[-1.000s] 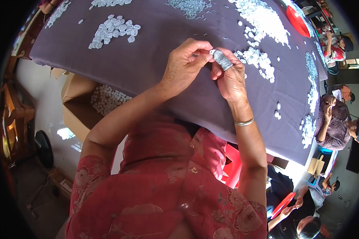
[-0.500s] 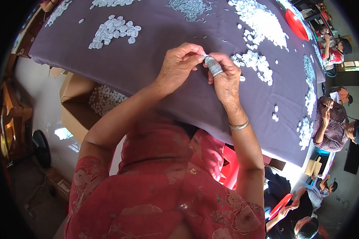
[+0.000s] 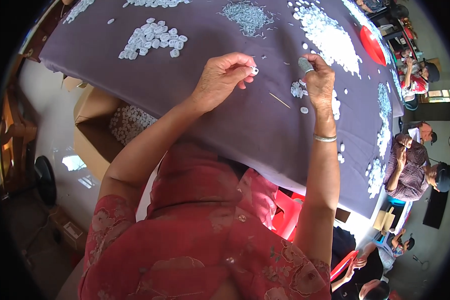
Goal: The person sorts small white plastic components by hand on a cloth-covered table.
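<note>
My left hand (image 3: 221, 80) is closed, pinching a small white oval plastic piece (image 3: 254, 71) with a dark hole between thumb and fingertips above the purple-grey tablecloth. To its right, my right hand (image 3: 320, 82) reaches over a small pile of white pieces (image 3: 297, 90). A grey wrapping (image 3: 305, 64) covers its thumb. Thumb and index finger lie close together, and whatever is between them is hidden; the other fingers are curled out of sight. A thin wooden stick (image 3: 279, 100) rests on the cloth between the hands.
Loose white pieces (image 3: 155, 39) lie at the far left, with small grey pins (image 3: 245, 19) at the back. A large white heap (image 3: 330, 37) and a red tray (image 3: 372, 45) are at far right. Below the table's left edge stands a cardboard box (image 3: 91, 117). Other people sit along the right.
My right hand has left my left hand and moved right to the white pieces. The wooden stick now shows on the cloth. My left hand keeps its pinch; its white piece is more visible.
</note>
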Demonstrator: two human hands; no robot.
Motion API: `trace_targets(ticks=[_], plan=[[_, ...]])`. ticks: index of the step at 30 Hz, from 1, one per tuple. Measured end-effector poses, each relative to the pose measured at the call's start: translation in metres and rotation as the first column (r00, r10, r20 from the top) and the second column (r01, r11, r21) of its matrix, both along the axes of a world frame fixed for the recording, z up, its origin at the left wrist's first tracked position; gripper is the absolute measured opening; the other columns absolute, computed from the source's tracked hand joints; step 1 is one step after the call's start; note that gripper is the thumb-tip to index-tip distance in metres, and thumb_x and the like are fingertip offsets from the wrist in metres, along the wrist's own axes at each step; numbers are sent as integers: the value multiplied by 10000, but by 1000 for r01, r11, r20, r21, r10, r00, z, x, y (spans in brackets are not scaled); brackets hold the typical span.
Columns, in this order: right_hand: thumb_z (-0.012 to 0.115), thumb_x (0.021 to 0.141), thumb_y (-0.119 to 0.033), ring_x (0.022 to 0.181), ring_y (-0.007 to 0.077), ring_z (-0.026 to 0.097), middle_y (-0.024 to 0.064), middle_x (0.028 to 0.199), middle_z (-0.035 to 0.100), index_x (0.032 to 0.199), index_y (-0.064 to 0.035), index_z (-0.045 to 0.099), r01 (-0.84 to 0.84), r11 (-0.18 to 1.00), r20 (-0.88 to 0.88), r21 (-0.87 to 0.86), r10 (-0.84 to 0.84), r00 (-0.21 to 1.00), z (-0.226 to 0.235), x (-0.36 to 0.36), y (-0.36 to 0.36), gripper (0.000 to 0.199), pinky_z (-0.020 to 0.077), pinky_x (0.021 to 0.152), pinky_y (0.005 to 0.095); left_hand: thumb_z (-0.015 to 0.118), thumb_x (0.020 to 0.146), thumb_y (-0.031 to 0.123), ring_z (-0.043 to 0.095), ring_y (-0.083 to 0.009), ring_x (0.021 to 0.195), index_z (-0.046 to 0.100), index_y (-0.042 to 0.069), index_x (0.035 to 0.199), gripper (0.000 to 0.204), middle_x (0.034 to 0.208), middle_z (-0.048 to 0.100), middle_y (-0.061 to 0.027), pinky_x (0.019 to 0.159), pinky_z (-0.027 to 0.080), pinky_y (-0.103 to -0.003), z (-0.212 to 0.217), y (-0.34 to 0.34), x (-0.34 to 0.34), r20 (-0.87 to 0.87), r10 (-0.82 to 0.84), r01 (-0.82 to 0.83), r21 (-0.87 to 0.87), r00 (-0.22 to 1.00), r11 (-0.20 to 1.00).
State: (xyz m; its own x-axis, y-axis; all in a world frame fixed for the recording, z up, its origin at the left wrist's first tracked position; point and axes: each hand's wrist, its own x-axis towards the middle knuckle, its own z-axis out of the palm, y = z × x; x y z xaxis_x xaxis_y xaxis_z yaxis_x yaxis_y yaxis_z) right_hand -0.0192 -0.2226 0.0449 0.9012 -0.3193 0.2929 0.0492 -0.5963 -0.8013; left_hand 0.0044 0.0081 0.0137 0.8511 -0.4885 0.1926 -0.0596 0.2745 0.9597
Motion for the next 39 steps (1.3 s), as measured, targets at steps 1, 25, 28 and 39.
trace_targets(ticks=[1,25,28,39], plan=[[477,771,84,653,39,499,-13,785,591,932,-28,637,-9,999,-28,40,10,1000,1,3,1,254,399,501,190,541,884,66,594,-101,759,619,42,938,98,888,614,-26,634,474,-226,-1,2,3,-1,7,-7,-1,1000,1000],[602,759,-46,726,235,584,98,796,618,872,-28,634,-429,792,-282,-434,332,900,-9,56,54,118,462,680,346,546,856,20,559,-82,743,603,32,980,137,844,589,-20,614,468,-220,-13,3,8,-32,160,-160,14,987,987],[592,780,-16,625,143,545,55,744,596,866,15,615,-373,876,-218,-304,317,923,-4,43,58,95,446,597,283,558,843,18,586,-85,725,594,40,974,137,825,600,-28,594,494,-220,-11,2,7,-4,170,-170,-32,985,985],[613,813,-24,598,81,495,45,734,574,944,35,592,-322,519,116,792,390,914,-15,-11,60,146,404,528,198,572,838,30,586,-75,721,561,26,1040,203,823,608,-25,613,490,-212,-9,-8,-7,31,15,-14,-46,999,999]])
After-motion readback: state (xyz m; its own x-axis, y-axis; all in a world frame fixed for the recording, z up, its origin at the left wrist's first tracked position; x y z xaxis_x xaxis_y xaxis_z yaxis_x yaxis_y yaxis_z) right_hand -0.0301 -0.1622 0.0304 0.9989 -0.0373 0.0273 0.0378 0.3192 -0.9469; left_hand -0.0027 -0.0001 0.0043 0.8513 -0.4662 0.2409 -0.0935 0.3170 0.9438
